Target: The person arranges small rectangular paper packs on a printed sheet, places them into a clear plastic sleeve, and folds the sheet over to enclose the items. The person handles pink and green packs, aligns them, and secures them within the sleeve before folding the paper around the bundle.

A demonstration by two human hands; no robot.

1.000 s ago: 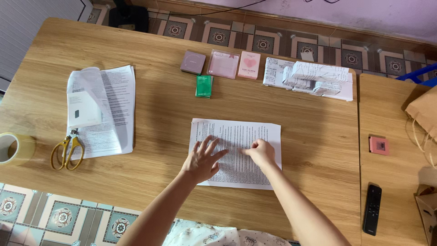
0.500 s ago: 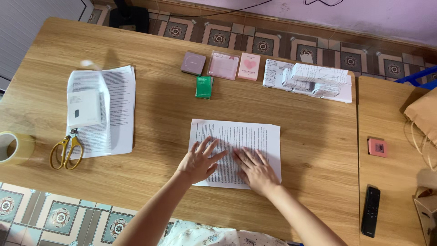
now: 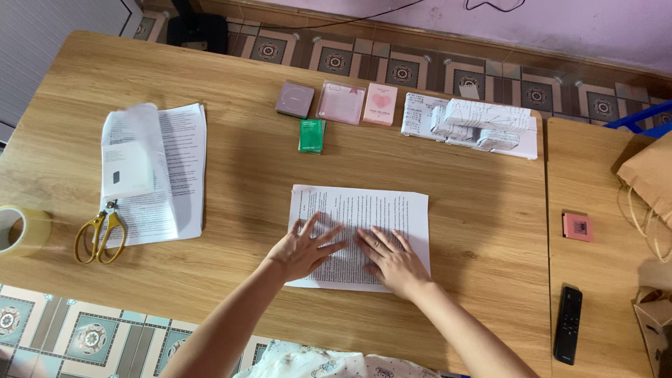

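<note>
Palms are pressing flat: I am spreading my left hand (image 3: 302, 248) and right hand (image 3: 392, 257) wide, gripping nothing, on the printed sheet (image 3: 364, 210) lying mid-table (image 3: 245, 175), below the green box (image 3: 312, 135).

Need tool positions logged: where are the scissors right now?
In the head view, the yellow-handled scissors lie near the table's left edge, blades touching the bottom of the stack of printed sheets, with the tape roll just to their left.

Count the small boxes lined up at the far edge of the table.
4: a grey square box, a clear pink box and a pink heart box in a row, plus a green box just in front.
</note>
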